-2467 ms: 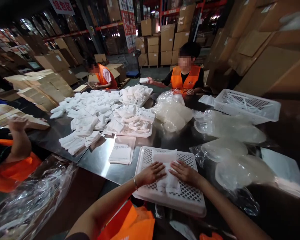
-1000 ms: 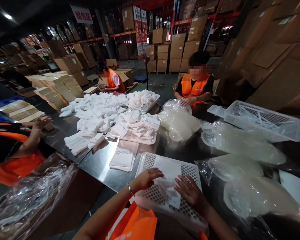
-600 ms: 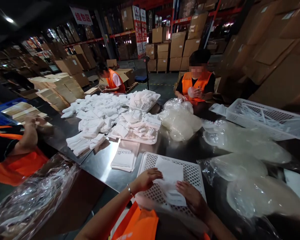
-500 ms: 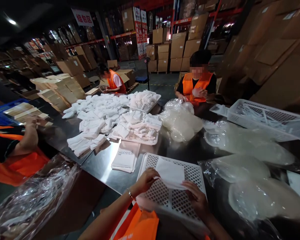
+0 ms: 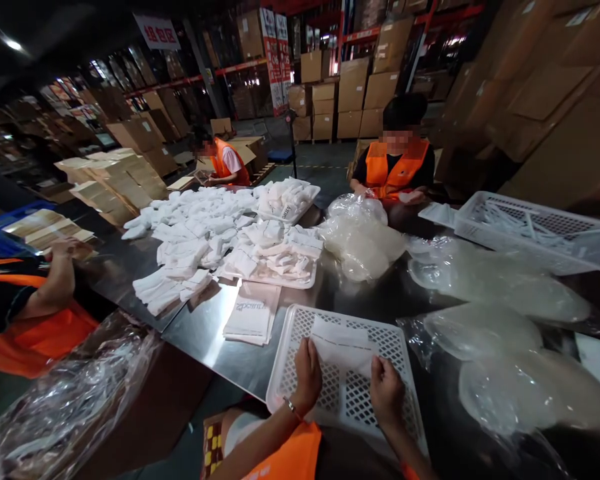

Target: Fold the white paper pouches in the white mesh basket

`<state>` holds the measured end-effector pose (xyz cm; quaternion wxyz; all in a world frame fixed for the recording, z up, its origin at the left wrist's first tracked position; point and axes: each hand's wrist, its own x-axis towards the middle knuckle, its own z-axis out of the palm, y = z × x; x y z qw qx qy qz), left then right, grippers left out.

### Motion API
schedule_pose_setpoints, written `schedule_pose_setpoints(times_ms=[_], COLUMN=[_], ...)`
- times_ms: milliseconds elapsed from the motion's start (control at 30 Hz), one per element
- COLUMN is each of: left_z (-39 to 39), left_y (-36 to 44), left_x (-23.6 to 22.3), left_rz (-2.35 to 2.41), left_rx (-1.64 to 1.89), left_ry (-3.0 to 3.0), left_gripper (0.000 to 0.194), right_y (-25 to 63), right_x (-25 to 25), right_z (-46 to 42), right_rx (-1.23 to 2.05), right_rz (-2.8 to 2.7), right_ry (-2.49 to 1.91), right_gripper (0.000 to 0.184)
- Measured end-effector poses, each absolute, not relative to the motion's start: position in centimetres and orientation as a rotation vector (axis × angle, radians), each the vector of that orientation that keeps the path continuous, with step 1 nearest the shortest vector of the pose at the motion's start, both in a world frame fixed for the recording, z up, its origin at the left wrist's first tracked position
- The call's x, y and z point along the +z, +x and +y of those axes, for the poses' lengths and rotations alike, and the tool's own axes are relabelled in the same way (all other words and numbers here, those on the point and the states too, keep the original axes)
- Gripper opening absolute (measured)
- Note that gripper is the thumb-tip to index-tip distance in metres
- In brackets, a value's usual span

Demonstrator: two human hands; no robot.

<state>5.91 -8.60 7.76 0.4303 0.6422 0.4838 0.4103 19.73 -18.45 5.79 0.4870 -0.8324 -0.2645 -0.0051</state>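
Observation:
My left hand [image 5: 307,377] and my right hand [image 5: 386,392] are closed on the two sides of a flat white bag [image 5: 344,347] with a line of small print across it. Its upper part is folded over. The bag lies above an upturned white plastic basket [image 5: 283,360] with a lattice bottom. Left of the basket is a stack of flat white bags [image 5: 250,313], the top one printed "beauty". Behind it, a white tray [image 5: 307,285] is heaped with folded white packets [image 5: 270,250].
More white packets [image 5: 190,207] spread over the metal table [image 5: 200,333]. Clear plastic bags of pale round items [image 5: 500,387] lie at right, near a white basket [image 5: 540,247]. A co-worker [image 5: 397,160] sits opposite; another person's arm [image 5: 50,287] is at left, above a plastic-lined box [image 5: 80,393].
Both hands have closed into fists at the bag's sides, and my left hand has turned upright. The bag's printed line now shows. The person opposite has lowered a hand.

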Motion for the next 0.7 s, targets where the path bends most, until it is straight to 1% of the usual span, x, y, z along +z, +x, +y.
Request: schedule_pose_setpoints(times_ms=[100,233,333,500,700], left_z=[-8.1,-7.5,-7.2,-7.3,-7.4], left_y=[5.6,4.8,4.4,3.8,3.6], left_x=[7.5,6.8,6.2,6.1,6.5], left_rz=[1.239,1.34,1.374,1.407,1.417], left_rx=[0.975,0.824,0.692,0.519,0.414], left_ry=[1.717,1.896,1.951,2.047,2.143], left_gripper=[0.052,0.053,0.045,0.033,0.031], right_y=[20.0,20.3,20.5,20.7,20.6], right_x=[5.5,5.2,5.3,5.7,6.0], right_z=[-18.4,-18.6,-18.8,-18.9,-18.8], right_rx=[-0.07,-0.153,-0.212,-0.42,-0.412], right_rz=[-0.701,-0.796,-0.868,-1.031,-1.095], right_ry=[-2.043,-2.059,-2.067,-2.089,-2.113], right_gripper=[0.069,0.065,0.061,0.054,0.056])
